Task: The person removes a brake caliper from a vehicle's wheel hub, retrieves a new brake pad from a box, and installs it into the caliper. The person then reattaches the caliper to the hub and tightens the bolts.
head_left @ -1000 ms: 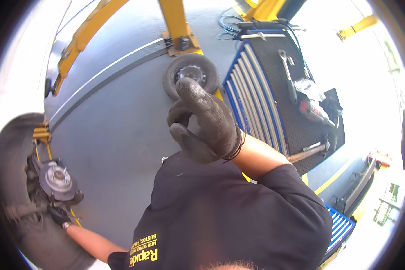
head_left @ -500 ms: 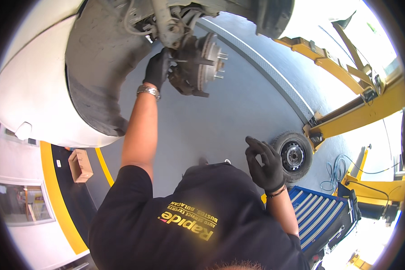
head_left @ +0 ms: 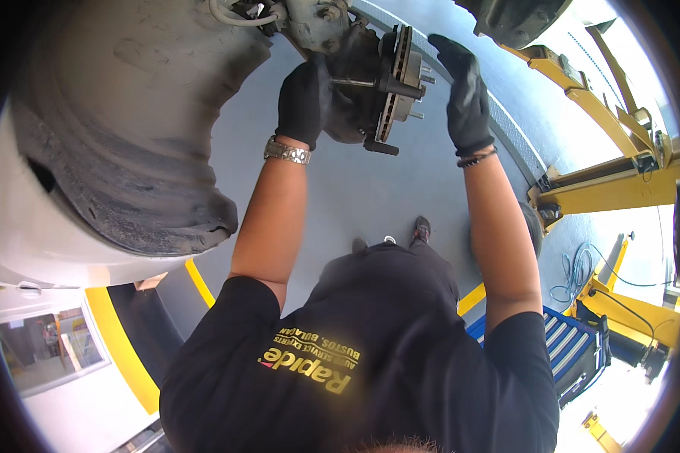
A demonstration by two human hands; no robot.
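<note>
A brake disc [head_left: 397, 83] with studs [head_left: 425, 78] on its hub hangs below the raised car's wheel arch. A dark caliper bracket [head_left: 391, 84] straddles its edge. My black-gloved left hand [head_left: 302, 102] is closed behind the bracket, its fingertips hidden. Between that hand and the bracket runs a thin shiny rod [head_left: 351, 81]; whether I grip it, I cannot make out. To the right of the studs, apart from them, my gloved right hand [head_left: 468, 98] is raised with fingers stretched out, holding nothing.
The grey wheel-arch liner [head_left: 128, 121] fills the upper left. At the right stand yellow lift arms [head_left: 604, 189]. A wheel [head_left: 530, 230] lies partly behind my right forearm, near a blue tool cabinet [head_left: 570, 343]. Blue hose [head_left: 578, 272] coils on the floor.
My right hand has risen from beside the wheel on the floor to near the disc's studs. My left hand stays behind the bracket. The view has moved closer to the wheel arch.
</note>
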